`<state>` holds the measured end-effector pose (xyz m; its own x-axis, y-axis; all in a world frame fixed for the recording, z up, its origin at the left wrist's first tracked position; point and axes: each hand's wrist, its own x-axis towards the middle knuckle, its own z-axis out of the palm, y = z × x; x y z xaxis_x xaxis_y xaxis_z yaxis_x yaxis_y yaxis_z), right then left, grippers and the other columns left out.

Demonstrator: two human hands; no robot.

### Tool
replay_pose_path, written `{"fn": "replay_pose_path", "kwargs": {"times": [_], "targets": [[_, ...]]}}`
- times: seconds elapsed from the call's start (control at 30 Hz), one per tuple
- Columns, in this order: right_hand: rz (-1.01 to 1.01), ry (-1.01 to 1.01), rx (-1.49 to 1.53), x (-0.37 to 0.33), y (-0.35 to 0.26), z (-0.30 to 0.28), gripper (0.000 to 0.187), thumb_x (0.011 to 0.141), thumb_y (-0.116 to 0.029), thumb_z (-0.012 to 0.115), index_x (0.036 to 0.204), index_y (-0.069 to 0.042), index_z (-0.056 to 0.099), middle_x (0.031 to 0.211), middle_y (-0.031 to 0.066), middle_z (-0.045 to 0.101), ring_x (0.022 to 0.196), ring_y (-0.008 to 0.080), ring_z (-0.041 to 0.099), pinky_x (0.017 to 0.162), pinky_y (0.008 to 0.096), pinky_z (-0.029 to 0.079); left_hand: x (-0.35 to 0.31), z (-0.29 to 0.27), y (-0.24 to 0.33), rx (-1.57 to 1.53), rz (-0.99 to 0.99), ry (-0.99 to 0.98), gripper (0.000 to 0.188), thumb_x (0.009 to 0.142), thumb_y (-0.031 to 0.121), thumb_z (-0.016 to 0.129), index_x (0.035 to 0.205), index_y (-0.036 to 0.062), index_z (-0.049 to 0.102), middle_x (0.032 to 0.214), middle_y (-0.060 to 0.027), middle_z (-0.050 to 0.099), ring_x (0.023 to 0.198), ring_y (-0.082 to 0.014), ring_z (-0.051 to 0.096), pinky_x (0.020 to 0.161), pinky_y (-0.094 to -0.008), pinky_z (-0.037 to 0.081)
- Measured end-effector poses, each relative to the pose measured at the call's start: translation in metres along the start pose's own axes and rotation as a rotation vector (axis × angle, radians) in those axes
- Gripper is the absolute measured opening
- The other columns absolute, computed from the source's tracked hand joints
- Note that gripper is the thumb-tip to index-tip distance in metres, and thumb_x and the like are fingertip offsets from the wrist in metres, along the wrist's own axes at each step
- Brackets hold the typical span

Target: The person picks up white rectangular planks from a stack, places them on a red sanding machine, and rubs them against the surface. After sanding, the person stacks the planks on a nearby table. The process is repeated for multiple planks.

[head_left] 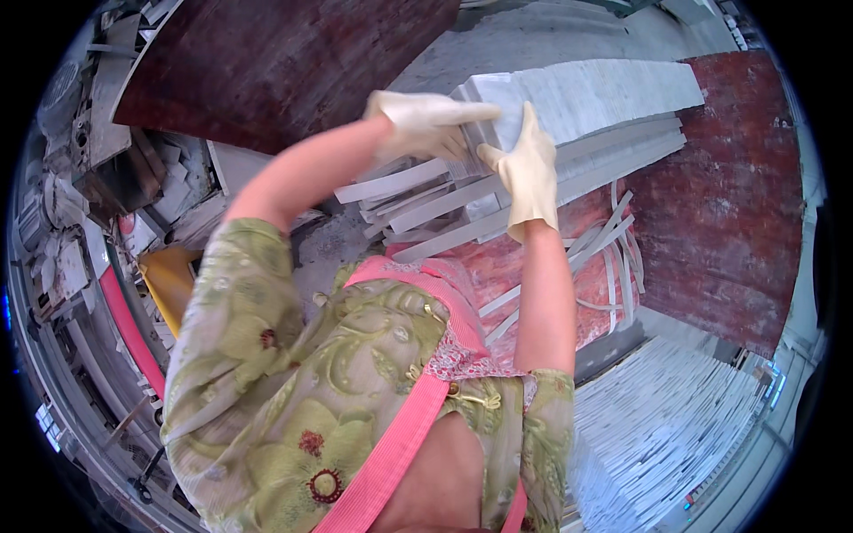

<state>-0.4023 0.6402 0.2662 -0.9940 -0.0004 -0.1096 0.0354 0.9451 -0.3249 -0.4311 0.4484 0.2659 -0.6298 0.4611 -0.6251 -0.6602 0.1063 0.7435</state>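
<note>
I have both gloved hands at the near left end of a stack of pale strips (613, 93). The left hand (431, 123) reaches its forefinger over the end's top; its other fingers curl down, blurred, beside the end face. The right hand (529, 169) spreads thumb and forefinger at the near corner. Both seem to touch the stack, but I cannot tell whether either is clamped on a strip, since the palms and some fingertips are hidden.

Just below, loose strips (444, 209) jut out leftward at uneven lengths, partly covered by the hands. Between the forearms I see a gap, bounded below by the pink apron (422, 277). The right forearm crosses a pinkish slab (591, 266), hiding part of it.

The stack's far right end meets a dark red board (729, 178); another board (275, 62) leans in beyond the left forearm, cut off above. Clutter at the left rim is hard to make out.
</note>
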Motion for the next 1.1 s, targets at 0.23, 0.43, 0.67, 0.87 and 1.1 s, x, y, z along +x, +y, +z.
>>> {"fn": "replay_pose_path", "kwargs": {"times": [0.23,0.43,0.67,0.87,1.1], "targets": [[0.085,-0.008,-0.148,0.000,-0.010,0.001,0.112,0.068,-0.036,0.096,0.159,-0.011,0.037,0.121,0.0228,0.070,0.112,0.0395,0.070,0.093,0.0438,0.060,-0.032,-0.064,-0.018,0.175,0.046,0.109,0.036,0.104,0.029,0.055,0.118,-0.0032,0.063,0.107,-0.0122,0.065,0.100,-0.0174,0.068,0.095,-0.0307,0.055],[0.043,-0.048,-0.139,0.001,-0.016,-0.008,0.109,0.068,-0.039,0.094,0.156,-0.003,0.040,0.113,0.0258,0.071,0.108,0.0420,0.070,0.091,0.0460,0.059,0.033,0.003,-0.115,0.414,0.680,-0.064,0.033,0.099,0.010,0.057,0.131,0.0033,0.063,0.114,-0.0111,0.066,0.104,-0.0263,0.066,0.094,-0.0380,0.054],[0.029,-0.116,0.048,0.006,-0.005,-0.013,0.110,0.062,-0.035,0.089,0.153,0.006,0.043,0.128,0.0317,0.067,0.120,0.0475,0.064,0.100,0.0473,0.055,0.025,0.006,-0.043,1.644,0.928,-0.025,0.026,0.092,0.008,0.064,0.115,0.0068,0.077,0.108,-0.0020,0.075,0.123,-0.0131,0.062,0.106,-0.0285,0.049],[0.061,-0.166,0.309,0.014,0.006,-0.019,0.113,0.061,-0.035,0.085,0.156,0.006,0.040,0.150,0.0338,0.051,0.142,0.0435,0.049,0.117,0.0447,0.042,0.033,0.005,-0.052,1.942,0.967,0.055,0.033,0.099,0.024,0.060,0.127,0.0156,0.075,0.126,0.0132,0.070,0.133,-0.0031,0.053,0.121,-0.0235,0.034],[0.201,-0.222,0.633,0.012,0.018,-0.028,0.115,0.062,-0.036,0.084,0.160,-0.002,0.036,0.163,0.0270,0.037,0.150,0.0378,0.039,0.118,0.0449,0.042,0.031,0.002,-0.044,2.379,1.050,0.108,0.036,0.098,0.029,0.054,0.133,0.0257,0.065,0.121,0.0122,0.070,0.144,-0.0057,0.041,0.128,-0.0314,0.020]]}}
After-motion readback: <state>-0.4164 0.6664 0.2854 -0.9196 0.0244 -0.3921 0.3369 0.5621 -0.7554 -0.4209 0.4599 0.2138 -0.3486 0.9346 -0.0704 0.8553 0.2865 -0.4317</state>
